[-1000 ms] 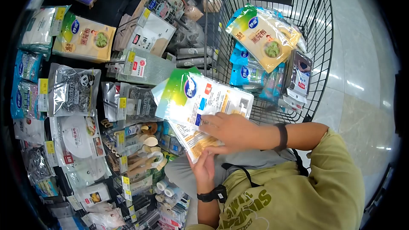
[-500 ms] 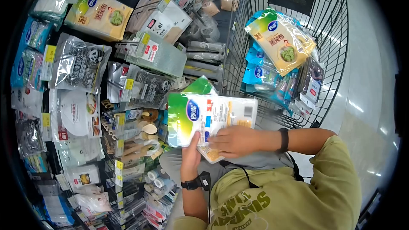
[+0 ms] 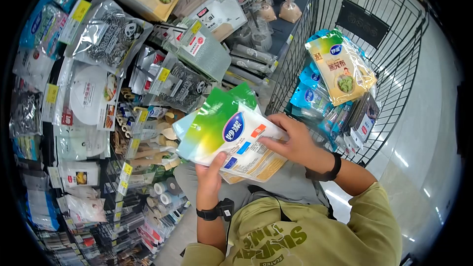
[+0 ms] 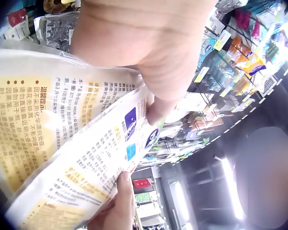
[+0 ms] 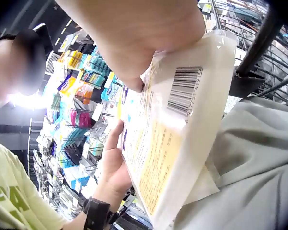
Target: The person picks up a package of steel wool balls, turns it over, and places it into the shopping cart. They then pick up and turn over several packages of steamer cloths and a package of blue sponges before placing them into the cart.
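- Green-and-white packets [image 3: 231,130], overlapping like a loose fan, are held above the grey trousers [image 3: 308,182], printed side up.
- Left hand [image 3: 209,180] pinches their lower left edge, thumb on the front packet.
- Right hand [image 3: 298,143] grips their right edge, thumb across the face, other fingers partly hidden.
- Beside them, in the wire cart [image 3: 363,23], a yellow packet [image 3: 342,69] lies on blue packets [image 3: 310,97], near the left wall.
- Dark packets [image 3: 365,116] stand near its lower right corner.
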A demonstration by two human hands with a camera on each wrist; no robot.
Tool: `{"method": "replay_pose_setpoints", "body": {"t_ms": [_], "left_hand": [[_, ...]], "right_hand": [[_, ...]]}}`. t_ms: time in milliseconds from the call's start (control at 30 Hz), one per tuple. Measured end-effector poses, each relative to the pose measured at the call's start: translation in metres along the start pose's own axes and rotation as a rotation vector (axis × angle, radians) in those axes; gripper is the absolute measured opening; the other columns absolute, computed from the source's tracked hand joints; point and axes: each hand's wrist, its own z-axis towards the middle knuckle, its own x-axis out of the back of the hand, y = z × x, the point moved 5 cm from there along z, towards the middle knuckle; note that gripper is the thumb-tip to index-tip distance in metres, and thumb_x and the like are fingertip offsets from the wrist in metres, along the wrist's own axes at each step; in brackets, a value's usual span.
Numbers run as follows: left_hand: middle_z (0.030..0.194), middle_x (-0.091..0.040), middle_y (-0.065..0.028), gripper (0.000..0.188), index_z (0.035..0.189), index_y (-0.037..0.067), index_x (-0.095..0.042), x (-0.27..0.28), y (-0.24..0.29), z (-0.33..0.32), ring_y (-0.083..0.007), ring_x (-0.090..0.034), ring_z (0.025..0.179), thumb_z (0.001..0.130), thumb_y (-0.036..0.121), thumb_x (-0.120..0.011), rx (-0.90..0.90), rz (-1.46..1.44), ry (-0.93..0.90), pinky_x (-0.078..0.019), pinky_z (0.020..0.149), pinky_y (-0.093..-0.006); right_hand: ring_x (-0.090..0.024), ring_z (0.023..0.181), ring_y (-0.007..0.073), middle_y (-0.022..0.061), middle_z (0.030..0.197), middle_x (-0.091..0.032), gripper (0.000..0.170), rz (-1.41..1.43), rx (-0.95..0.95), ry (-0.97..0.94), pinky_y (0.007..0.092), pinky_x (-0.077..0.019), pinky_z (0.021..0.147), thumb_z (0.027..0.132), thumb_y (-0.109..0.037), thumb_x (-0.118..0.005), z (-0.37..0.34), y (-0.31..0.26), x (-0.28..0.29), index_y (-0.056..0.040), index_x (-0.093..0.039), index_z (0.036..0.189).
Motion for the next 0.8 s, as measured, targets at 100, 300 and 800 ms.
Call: {"method": "replay_pose_setpoints", "body": {"t_ms": [100,300,800], "left_hand": [[0.133,-0.059,-0.0119,0.056,0.141,-0.001,-0.045,0.007,0.003,-0.003,-0.0193,-0.059,0.120,0.091,0.001,-0.069,-0.053,0.022,0.072,-0.0471,0.102,-0.0339],[0.125,-0.066,-0.0104,0.042,0.131,-0.003,-0.057,0.001,0.006,-0.009,-0.0164,-0.063,0.111,0.092,0.005,-0.071,-0.070,0.005,0.065,-0.0497,0.096,-0.0316],[0.121,-0.068,-0.0095,0.039,0.125,-0.003,-0.062,-0.018,-0.004,-0.015,-0.0149,-0.065,0.104,0.093,0.015,-0.073,0.025,-0.053,-0.009,-0.0509,0.091,-0.0303]], "right_hand": [[-0.068,0.084,0.0154,0.0094,0.097,-0.068,0.039,0.269,-0.116,-0.089,0.0324,-0.0536,0.072,0.089,-0.027,-0.078,-0.003,0.012,-0.013,-0.0016,-0.061,0.113],[-0.065,0.081,0.0133,0.0058,0.088,-0.068,0.021,0.011,0.063,-0.124,0.0275,-0.0507,0.067,0.092,-0.022,-0.070,0.022,0.013,0.032,-0.0035,-0.066,0.100],[-0.069,0.100,0.0360,0.0216,0.108,-0.070,0.067,-1.186,-0.814,0.246,0.0437,-0.0541,0.088,0.067,-0.045,-0.085,0.010,0.189,0.262,-0.0007,-0.064,0.113]]}}
